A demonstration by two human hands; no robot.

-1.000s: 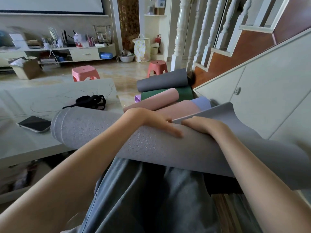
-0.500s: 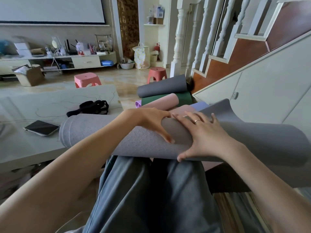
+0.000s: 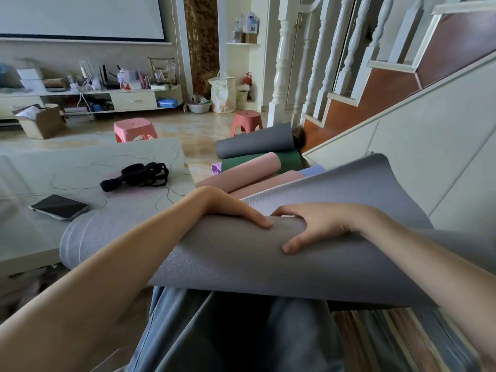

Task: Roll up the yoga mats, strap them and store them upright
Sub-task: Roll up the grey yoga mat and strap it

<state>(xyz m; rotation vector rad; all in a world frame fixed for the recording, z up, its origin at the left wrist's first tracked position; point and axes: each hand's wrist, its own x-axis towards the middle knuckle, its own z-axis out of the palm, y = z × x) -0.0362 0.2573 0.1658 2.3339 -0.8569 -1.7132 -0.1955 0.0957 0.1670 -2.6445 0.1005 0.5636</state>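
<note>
Lying across the seated person's lap, a half-rolled grey textured foam yoga mat (image 3: 228, 253) is held by both hands. The left hand (image 3: 236, 210) is laid flat over the top of this roll, fingers straight. The right hand (image 3: 316, 224) is curled round the roll, thumb on the near face, fingers hidden beyond. Beyond the roll, other rolled mats, pink, green and dark grey (image 3: 255, 143), are stacked. Left of the roll, black fabric straps (image 3: 137, 175) and a dark smartphone (image 3: 60, 206) are seen on the pale worktop (image 3: 80, 162).
</note>
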